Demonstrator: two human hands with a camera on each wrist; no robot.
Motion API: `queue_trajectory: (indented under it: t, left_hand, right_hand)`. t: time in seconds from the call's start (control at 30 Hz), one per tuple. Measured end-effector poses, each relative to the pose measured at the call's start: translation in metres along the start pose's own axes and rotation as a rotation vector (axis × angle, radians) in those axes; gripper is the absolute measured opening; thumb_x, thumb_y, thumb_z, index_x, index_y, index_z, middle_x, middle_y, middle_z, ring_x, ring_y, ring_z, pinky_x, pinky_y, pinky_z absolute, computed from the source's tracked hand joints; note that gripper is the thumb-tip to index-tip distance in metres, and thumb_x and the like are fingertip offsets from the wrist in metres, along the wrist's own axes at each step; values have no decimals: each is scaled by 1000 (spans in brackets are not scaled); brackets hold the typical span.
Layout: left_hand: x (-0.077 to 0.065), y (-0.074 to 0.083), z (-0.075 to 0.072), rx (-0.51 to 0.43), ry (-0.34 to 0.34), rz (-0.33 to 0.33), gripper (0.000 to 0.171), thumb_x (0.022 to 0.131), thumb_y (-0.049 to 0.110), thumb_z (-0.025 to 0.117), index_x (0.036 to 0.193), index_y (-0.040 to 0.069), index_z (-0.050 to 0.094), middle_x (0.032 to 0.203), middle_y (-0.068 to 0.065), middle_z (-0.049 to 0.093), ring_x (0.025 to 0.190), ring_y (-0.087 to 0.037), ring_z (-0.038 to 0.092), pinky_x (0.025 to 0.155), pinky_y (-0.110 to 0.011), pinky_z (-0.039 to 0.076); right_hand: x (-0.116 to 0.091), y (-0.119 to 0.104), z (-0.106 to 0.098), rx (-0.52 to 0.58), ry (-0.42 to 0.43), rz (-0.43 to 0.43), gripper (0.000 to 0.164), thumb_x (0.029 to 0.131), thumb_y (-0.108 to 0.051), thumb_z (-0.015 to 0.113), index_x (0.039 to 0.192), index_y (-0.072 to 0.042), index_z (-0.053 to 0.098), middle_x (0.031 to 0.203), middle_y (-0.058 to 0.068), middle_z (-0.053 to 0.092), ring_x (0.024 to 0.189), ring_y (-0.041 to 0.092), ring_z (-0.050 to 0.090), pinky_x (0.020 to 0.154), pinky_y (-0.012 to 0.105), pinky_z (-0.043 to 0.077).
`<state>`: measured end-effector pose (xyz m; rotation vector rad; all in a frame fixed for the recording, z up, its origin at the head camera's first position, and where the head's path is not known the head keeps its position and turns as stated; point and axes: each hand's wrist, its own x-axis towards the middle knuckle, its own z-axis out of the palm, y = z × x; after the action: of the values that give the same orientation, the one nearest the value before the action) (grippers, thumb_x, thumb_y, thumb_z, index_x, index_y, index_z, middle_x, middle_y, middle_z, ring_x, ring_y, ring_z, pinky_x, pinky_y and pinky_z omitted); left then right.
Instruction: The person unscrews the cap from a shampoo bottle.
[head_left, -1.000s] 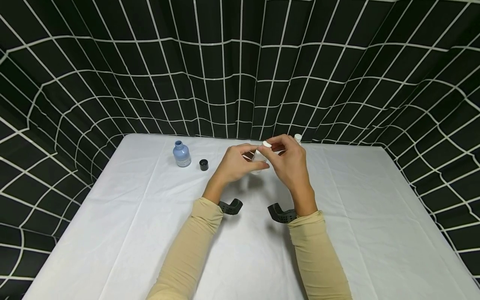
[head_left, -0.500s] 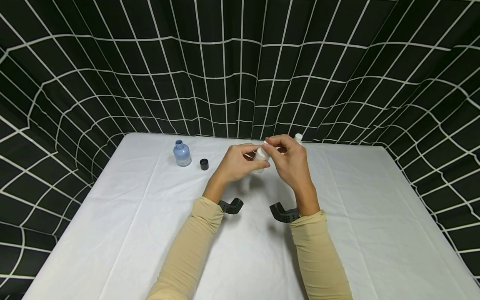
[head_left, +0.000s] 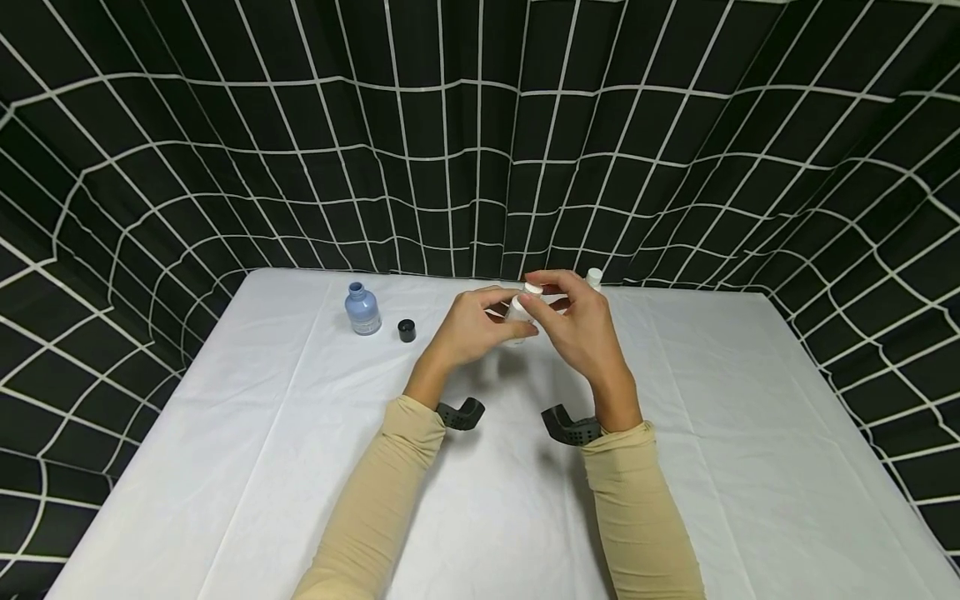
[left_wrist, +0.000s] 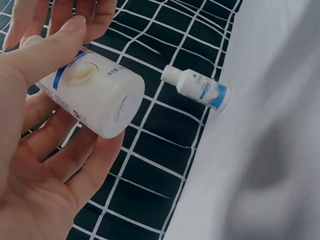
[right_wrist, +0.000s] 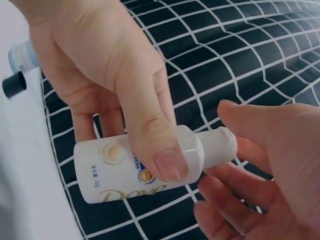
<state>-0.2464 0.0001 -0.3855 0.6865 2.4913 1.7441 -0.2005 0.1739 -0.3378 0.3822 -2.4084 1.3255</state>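
My left hand (head_left: pixel 477 323) grips a small white lotion bottle (right_wrist: pixel 117 167) around its body, thumb on the near side and fingers behind. Blue and gold print shows on its label. In the head view the bottle is held tilted above the white table; its narrow white cap (right_wrist: pixel 220 147) points toward my right hand (head_left: pixel 583 321). The right thumb (right_wrist: pixel 231 111) stands apart from that cap in the right wrist view, and the other fingers lie loosely curled behind and below it. The cap sits on the bottle. Whether a right fingertip touches the cap is hard to tell.
A second white bottle (left_wrist: pixel 202 89) with a blue label stands behind the right hand, near the table's back edge. At left are a blue bottle (head_left: pixel 363 310) without a cap and a black cap (head_left: pixel 407 331). A black gridded curtain (head_left: pixel 480 125) surrounds the table (head_left: pixel 480 517).
My right fingers have shifted around the cap, covering it half a second ago and exposing its top now. The left hand keeps its grip on the lotion bottle, nearly in place.
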Motion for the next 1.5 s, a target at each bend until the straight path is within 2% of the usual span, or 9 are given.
queue_trajectory:
  t: [0.1,0.33,0.47,0.53,0.73,0.93,1.17,1.3,1.5]
  left_hand:
    - [0,0,0,35,5,-7,42,76,40,89,115,32,77,107,7,76,93,-12,71,84,-30,60]
    - [-2,4,0,58,9,12,40,76,37,89,113,31,77,104,12,75,95,-11,69,87,-29,58]
    - [-2,5,0,65,3,11,40,76,37,89,114,33,77,105,14,74,95,-11,68,87,-28,58]
    - [-2,6,-1,74,6,10,40,76,39,89,114,34,77,107,15,74,95,-12,68,86,-28,58]
    - [-2,5,-4,55,6,21,43,76,36,89,118,32,76,111,14,75,92,-11,70,83,-27,59]
    - [-1,3,-5,21,-13,58,44,78,31,89,119,23,76,114,7,75,96,-11,71,85,-25,60]
    - [-1,2,-5,2,-24,26,44,80,31,88,119,19,75,112,1,75,96,-18,73,84,-26,61]
    - [-1,3,-5,4,-21,23,44,80,31,88,121,22,75,115,5,75,96,-14,72,86,-26,60]
    - [-2,5,-3,34,-28,19,37,80,34,87,115,28,76,113,12,74,100,-10,68,92,-30,59]
  right_hand:
    - [0,1,1,-22,36,5,37,90,-25,80,120,-7,70,115,9,70,104,23,67,82,30,55]
    - [0,2,6,-70,102,31,35,86,-27,84,109,-5,69,99,11,69,93,24,68,82,42,57]
    - [0,1,6,-80,109,36,33,86,-27,84,107,-5,70,98,10,71,91,22,68,76,22,53]
    - [0,1,5,-86,110,24,32,87,-26,83,107,-5,71,99,9,72,92,22,68,75,19,51]
    - [-1,0,4,-58,67,-42,27,91,-21,79,111,-4,72,103,10,71,97,23,70,80,32,55]
    - [-1,-1,1,-12,-15,-68,24,97,-13,70,119,-5,72,113,10,71,102,21,66,81,19,49]
    - [-1,-2,-2,28,-70,-60,26,100,-8,64,125,-9,71,126,6,71,111,19,63,86,22,49]
    - [-1,-2,-2,28,-53,-27,34,96,-16,71,129,-9,68,128,9,68,111,22,65,86,31,53]
    - [0,-1,0,-22,32,55,39,88,-28,81,118,-6,68,107,9,67,99,23,66,80,29,53]
